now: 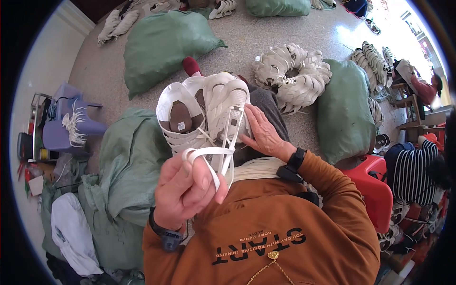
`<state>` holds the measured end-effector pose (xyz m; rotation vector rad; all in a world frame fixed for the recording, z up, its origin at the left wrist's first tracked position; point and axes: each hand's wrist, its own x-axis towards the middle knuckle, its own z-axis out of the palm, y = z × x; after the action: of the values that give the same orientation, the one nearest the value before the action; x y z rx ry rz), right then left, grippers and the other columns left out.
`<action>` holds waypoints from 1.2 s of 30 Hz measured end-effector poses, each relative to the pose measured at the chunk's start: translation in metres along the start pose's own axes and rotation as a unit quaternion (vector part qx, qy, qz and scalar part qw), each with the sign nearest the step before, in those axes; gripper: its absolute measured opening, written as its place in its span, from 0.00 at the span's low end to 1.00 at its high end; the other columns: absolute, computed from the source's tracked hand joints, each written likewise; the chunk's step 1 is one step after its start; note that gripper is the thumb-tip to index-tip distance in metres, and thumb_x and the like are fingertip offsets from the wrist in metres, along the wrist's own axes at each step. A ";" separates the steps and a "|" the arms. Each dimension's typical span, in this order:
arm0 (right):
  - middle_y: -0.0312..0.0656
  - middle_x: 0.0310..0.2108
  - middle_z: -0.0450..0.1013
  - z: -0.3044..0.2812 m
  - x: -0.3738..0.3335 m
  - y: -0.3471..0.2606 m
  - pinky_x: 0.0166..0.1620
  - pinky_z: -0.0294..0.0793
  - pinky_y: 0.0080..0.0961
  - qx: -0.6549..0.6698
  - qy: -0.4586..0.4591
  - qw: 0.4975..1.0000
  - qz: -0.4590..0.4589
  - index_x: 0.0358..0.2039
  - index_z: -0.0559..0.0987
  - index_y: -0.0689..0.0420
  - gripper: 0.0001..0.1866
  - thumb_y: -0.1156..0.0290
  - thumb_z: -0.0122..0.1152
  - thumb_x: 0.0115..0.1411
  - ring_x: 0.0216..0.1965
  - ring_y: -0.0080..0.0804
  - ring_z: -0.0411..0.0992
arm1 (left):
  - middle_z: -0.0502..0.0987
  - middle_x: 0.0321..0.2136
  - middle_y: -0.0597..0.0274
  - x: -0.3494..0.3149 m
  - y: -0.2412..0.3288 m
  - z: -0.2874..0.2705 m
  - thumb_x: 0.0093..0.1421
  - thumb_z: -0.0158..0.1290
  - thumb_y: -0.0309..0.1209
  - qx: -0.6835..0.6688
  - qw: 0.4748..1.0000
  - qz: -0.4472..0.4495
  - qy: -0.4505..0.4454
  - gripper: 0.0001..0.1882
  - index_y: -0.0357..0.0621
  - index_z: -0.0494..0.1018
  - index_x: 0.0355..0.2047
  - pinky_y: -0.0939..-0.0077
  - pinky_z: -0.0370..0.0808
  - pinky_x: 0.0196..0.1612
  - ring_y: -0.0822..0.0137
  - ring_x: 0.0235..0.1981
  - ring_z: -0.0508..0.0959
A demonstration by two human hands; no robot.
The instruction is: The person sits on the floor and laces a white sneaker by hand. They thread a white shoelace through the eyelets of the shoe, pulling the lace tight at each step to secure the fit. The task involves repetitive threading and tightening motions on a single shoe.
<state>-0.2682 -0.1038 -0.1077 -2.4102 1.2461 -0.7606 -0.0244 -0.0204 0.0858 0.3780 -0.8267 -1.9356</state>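
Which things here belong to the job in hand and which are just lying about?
Job in hand:
white lace, in your left hand
pale shoe, against your right hand

Apparently lying about:
purple plastic seat
red plastic seat
white bundle

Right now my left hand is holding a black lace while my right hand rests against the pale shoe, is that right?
Not quite: the lace is white, not black, as the head view shows. The left hand does hold it, and the right hand rests against the pale shoe.
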 end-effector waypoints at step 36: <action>0.44 0.34 0.78 -0.030 -0.039 -0.017 0.46 0.76 0.35 0.339 -0.045 0.939 0.037 0.39 0.80 0.65 0.07 0.77 0.55 0.64 0.39 0.38 0.77 | 0.82 0.41 0.48 -0.047 -0.054 0.030 0.76 0.40 0.33 0.324 0.943 0.069 -0.010 0.16 0.35 0.74 0.40 0.57 0.70 0.61 0.55 0.55 0.76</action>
<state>-0.2931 -0.0630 -0.0868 -1.8015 0.8431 -0.8693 -0.0540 0.0491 0.0669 0.6680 -1.4622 -1.4984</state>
